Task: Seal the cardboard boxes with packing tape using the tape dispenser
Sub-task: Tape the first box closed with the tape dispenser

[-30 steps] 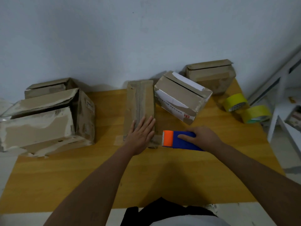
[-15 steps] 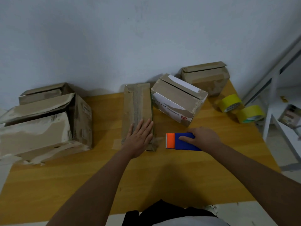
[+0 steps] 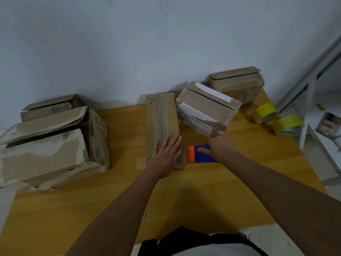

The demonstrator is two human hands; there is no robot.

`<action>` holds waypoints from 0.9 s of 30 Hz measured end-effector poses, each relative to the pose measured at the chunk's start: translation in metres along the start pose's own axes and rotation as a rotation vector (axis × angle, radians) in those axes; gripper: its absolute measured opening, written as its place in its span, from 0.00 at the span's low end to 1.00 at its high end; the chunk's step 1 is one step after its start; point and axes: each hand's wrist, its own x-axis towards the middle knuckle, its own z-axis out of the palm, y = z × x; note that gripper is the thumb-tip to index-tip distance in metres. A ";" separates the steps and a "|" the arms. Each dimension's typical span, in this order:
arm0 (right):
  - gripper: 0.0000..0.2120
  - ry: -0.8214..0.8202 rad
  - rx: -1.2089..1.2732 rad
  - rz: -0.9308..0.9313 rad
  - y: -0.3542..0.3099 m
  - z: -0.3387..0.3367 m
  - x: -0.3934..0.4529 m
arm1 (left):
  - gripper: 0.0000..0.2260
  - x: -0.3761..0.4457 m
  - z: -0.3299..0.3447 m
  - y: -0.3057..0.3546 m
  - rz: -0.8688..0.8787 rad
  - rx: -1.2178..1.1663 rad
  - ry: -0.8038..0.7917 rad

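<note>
A long flat cardboard box point(image 3: 160, 115) lies in the middle of the wooden table point(image 3: 129, 200), a tape strip running down its top. My left hand point(image 3: 167, 156) rests flat on its near end, fingers straight. Just right of the box sits a blue tape dispenser point(image 3: 200, 154) with an orange front. My right hand point(image 3: 219, 147) grips the dispenser from above, covering its rear part.
A large worn box point(image 3: 53, 145) stands at the left with a smaller one point(image 3: 49, 106) behind. A tilted white-sided box point(image 3: 204, 109) and another box point(image 3: 238, 84) stand at the back right. Two yellow tape rolls point(image 3: 276, 118) lie near the right edge. A white rack point(image 3: 313, 100) stands beside the table.
The dispenser and my right hand have stayed beside the box with only a slight shift. My left hand stays on the box's near end. The camera tilted up a little.
</note>
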 end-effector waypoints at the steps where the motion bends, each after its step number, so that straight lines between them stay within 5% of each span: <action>1: 0.21 -0.028 -0.034 0.041 0.007 0.001 0.000 | 0.27 -0.001 0.000 0.000 -0.001 -0.014 -0.003; 7: 0.22 -0.024 0.099 0.316 0.068 0.018 -0.019 | 0.29 -0.003 0.001 -0.003 0.004 -0.023 0.023; 14: 0.21 0.056 0.344 0.259 0.041 0.079 -0.029 | 0.26 -0.001 -0.006 -0.002 0.011 -0.182 -0.016; 19: 0.30 -0.075 0.299 0.291 0.033 0.081 -0.038 | 0.25 0.001 -0.012 -0.007 0.021 -0.315 -0.050; 21: 0.25 0.022 0.257 0.320 0.027 0.072 -0.040 | 0.26 0.002 -0.014 -0.007 0.013 -0.341 -0.062; 24: 0.15 0.128 0.695 0.198 -0.010 0.058 -0.037 | 0.21 0.004 -0.023 -0.007 -0.011 -0.432 -0.103; 27: 0.20 -0.092 1.408 0.279 -0.051 0.051 -0.033 | 0.21 0.008 -0.033 -0.011 -0.012 -0.483 -0.167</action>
